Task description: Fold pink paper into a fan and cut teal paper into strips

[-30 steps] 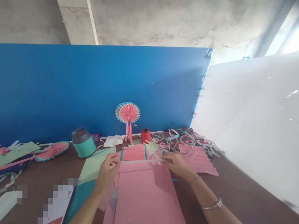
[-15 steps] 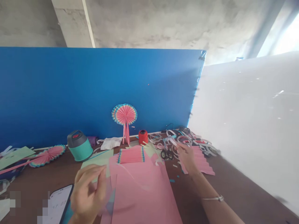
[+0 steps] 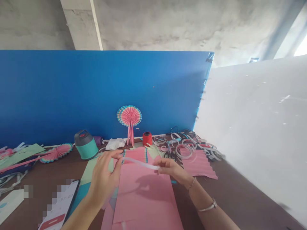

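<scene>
A narrow whitish strip, perhaps tape, stretches between my hands above the pink paper sheet. My left hand pinches its left end between thumb and fingertips. The right end sits between the thumb and fingers of my right hand. Beyond the strip lies a pleated pink paper with striped blue edges, at the top of the sheet. Shadows of the hands fall on the pink sheet.
A round pink paper fan stands against the blue partition. Near it are a red spool and a teal container. Tape rolls and a pleated pink sheet lie right; a phone lies left.
My right hand has come left from the tape rolls, bringing the whitish strip over the pink sheet. My left hand has moved forward and right to the strip's other end.
</scene>
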Demonstrator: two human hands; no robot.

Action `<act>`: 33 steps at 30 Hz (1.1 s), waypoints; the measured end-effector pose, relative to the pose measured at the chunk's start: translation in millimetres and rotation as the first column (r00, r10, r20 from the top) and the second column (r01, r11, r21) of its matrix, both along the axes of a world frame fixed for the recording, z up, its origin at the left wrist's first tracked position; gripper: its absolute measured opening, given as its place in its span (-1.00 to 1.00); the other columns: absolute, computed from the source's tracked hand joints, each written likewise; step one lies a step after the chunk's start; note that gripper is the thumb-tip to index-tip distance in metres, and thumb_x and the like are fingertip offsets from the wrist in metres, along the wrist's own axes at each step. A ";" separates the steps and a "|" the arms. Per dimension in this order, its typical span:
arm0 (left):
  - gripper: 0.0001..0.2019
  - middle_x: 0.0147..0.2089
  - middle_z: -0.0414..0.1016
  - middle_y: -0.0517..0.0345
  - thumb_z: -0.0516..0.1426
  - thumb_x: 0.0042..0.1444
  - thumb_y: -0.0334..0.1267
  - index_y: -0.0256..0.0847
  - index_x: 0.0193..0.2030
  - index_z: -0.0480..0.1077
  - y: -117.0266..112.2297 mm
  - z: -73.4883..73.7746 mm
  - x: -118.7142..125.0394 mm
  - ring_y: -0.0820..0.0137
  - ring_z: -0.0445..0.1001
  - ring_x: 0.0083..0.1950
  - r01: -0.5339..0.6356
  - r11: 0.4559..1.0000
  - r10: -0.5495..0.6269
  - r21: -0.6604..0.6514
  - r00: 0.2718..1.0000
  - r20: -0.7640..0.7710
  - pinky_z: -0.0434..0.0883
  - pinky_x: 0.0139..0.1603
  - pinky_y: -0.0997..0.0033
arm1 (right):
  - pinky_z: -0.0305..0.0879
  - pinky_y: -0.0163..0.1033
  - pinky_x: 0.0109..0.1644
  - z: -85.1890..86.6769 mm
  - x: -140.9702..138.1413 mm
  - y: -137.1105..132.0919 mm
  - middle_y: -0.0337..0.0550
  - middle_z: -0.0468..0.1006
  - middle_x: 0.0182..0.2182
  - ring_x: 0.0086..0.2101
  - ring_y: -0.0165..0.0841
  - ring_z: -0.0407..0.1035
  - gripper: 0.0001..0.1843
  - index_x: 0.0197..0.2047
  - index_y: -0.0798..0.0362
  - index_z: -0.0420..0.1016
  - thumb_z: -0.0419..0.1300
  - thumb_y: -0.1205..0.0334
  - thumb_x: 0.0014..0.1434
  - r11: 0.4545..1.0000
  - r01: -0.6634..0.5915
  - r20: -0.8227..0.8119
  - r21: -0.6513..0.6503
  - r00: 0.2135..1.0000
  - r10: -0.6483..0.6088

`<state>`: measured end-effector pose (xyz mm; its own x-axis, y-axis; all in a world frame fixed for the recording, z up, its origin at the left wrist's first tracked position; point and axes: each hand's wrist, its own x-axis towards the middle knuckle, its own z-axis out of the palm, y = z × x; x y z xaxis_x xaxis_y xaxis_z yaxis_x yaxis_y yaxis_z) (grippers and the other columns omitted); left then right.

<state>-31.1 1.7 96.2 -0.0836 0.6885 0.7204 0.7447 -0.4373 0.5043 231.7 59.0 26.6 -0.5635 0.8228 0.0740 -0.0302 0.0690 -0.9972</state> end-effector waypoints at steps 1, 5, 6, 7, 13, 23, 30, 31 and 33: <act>-0.83 -0.33 0.45 0.15 0.06 0.05 -0.20 -0.09 -0.20 0.37 3.2 -3.4 -2.0 0.27 0.42 -0.18 -0.008 0.998 0.011 -0.061 0.999 0.047 0.31 -0.24 0.39 | 0.25 -0.28 -0.26 -1.6 0.6 2.0 -0.15 0.51 -0.45 -0.42 -0.41 0.35 -0.65 -0.32 0.14 0.49 0.29 0.01 -0.07 0.999 0.052 0.039 -0.013 0.998 -0.051; -0.76 -0.39 0.40 0.21 0.09 -0.01 -0.17 -0.13 -0.17 0.32 20.4 -35.3 -7.1 0.35 0.39 -0.32 0.152 0.933 -0.048 -0.325 0.951 0.307 0.30 -0.27 0.41 | 0.17 -0.34 -0.40 -12.8 0.2 12.7 -0.22 0.43 -0.53 -0.52 -0.47 0.25 -0.66 -0.47 0.15 0.42 0.21 -0.01 -0.02 0.973 0.229 0.137 0.035 0.963 -0.231; -0.75 -0.43 0.37 0.23 0.09 -0.02 -0.17 -0.15 -0.17 0.31 23.9 -45.9 -6.8 0.37 0.37 -0.35 0.203 0.910 -0.042 -0.362 0.913 0.407 0.30 -0.27 0.40 | 0.18 -0.33 -0.39 -16.2 -0.8 15.1 -0.23 0.41 -0.52 -0.50 -0.46 0.25 -0.67 -0.47 0.14 0.41 0.20 -0.01 -0.02 0.960 0.269 0.141 0.078 0.950 -0.278; -0.72 -0.45 0.34 0.25 0.10 -0.02 -0.15 -0.16 -0.15 0.29 26.5 -56.2 -5.8 0.38 0.36 -0.35 0.262 0.877 -0.027 -0.403 0.864 0.502 0.30 -0.25 0.40 | 0.18 -0.33 -0.36 -19.5 -2.0 17.2 -0.24 0.40 -0.51 -0.48 -0.45 0.26 -0.68 -0.45 0.13 0.41 0.19 0.01 -0.01 0.946 0.303 0.148 0.118 0.936 -0.319; -0.56 -0.44 0.25 0.33 0.17 -0.13 -0.11 -0.16 -0.08 0.19 24.6 -89.2 1.3 0.43 0.36 -0.33 0.555 0.684 0.106 -0.474 0.567 0.817 0.33 -0.13 0.35 | 0.21 -0.30 -0.33 -30.3 -5.7 23.9 -0.25 0.39 -0.50 -0.44 -0.40 0.30 -0.79 -0.31 0.08 0.33 0.06 0.11 0.10 0.940 0.272 0.233 0.208 0.919 -0.318; -0.54 -0.48 0.24 0.32 0.11 -0.11 -0.10 -0.19 -0.04 0.20 20.8 -92.6 4.6 0.43 0.26 -0.38 0.468 0.681 0.069 -0.564 0.725 0.685 0.25 -0.24 0.41 | 0.18 -0.26 -0.20 -33.0 6.2 26.3 -0.12 0.47 -0.29 -0.27 -0.32 0.33 -0.79 -0.26 0.06 0.40 -0.06 0.32 0.16 0.733 0.192 0.399 0.652 0.736 -0.547; -0.65 -0.49 0.27 0.31 0.09 -0.05 -0.10 -0.19 -0.12 0.26 24.9 -93.6 -2.5 0.42 0.30 -0.42 0.345 0.800 0.042 -0.490 0.783 0.621 0.23 -0.38 0.46 | 0.24 -0.29 -0.27 -24.5 3.0 22.5 -0.12 0.48 -0.39 -0.35 -0.33 0.34 -0.76 -0.40 0.10 0.53 0.04 0.25 0.07 0.785 0.323 0.300 0.529 0.794 -0.529; -0.67 -0.52 0.26 0.32 0.09 -0.06 -0.12 -0.19 -0.13 0.27 26.6 -94.6 -5.2 0.42 0.30 -0.44 0.315 0.820 0.049 -0.477 0.793 0.608 0.22 -0.40 0.46 | 0.24 -0.29 -0.28 -23.9 2.1 21.8 -0.13 0.50 -0.41 -0.37 -0.33 0.34 -0.74 -0.40 0.11 0.54 0.05 0.22 0.06 0.827 0.317 0.323 0.465 0.808 -0.492; -0.70 -0.55 0.26 0.34 0.10 -0.07 -0.17 -0.20 -0.16 0.28 30.2 -96.9 -10.6 0.42 0.29 -0.47 0.262 0.850 0.057 -0.458 0.816 0.575 0.22 -0.41 0.46 | 0.24 -0.29 -0.29 -24.5 0.0 20.8 -0.15 0.52 -0.44 -0.39 -0.32 0.35 -0.71 -0.40 0.14 0.57 0.05 0.20 0.04 0.888 0.285 0.371 0.360 0.830 -0.417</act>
